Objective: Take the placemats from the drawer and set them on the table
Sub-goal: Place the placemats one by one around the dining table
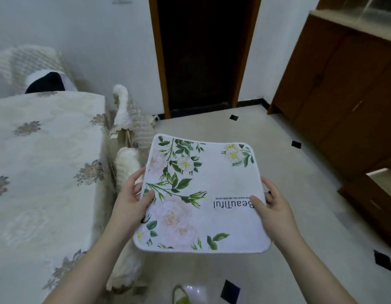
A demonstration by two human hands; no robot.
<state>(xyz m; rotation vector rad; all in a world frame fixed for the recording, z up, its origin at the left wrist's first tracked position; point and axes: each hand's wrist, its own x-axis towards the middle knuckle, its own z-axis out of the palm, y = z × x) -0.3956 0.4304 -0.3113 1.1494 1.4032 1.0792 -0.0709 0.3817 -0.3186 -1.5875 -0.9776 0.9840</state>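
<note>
One placemat (203, 194) was in view, held level in the air in front of the person at the middle of the frame, above the floor (288, 216) and touching no surface. It was white with rounded corners, printed with green leaves and pale flowers, and the word "Beautiful" read upside down from the camera. Whether it was a single mat or several stacked could not be told from its edge.

Two hands held it. The left hand (133, 198) gripped the mat's 9 o'clock edge, thumb on top and fingers curled beneath. The right hand (271, 207) gripped the 3 o'clock edge the same way, thumb pressed on the print just beside the lettering.

At 9 o'clock from the mat stood one counter (43, 172), draped in a cream cloth with grey-brown flower motifs; about seven motifs showed. Between the counter and the mat, at roughly 10 o'clock, stood two chairs (128, 167) with fluffy cream covers, just beside the left hand. At 12 o'clock was one dark doorway (203, 51) with a brown frame. At 2 o'clock stood one brown wooden cabinet (343, 88), and at 3 o'clock one drawer (383, 194) stood pulled open. Five small black diamond tiles dotted the pale floor.
</note>
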